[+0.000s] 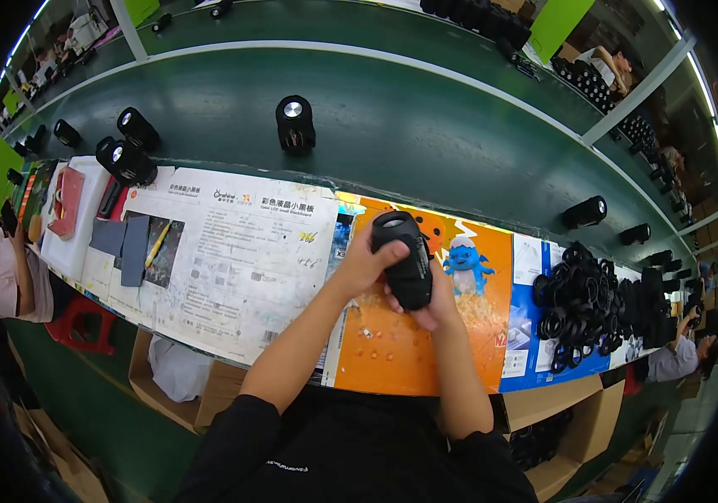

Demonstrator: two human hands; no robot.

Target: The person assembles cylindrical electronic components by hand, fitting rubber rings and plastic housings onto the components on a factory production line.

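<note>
Over an orange printed sheet I hold a black portable speaker, a rounded cylinder tilted in front of me. My left hand wraps its upper left side, with the thumb lying across the front. My right hand is closed round its lower right side, some of the fingers hidden behind it. On the green conveyor beyond stands a similar black speaker with a round silver end, apart from my hands.
Black ring-shaped parts are heaped at right. More speakers stand at far left, near grey cloth pieces and a yellow pen. Cardboard boxes sit below the bench edge. People work at both sides, beside a red stool at left.
</note>
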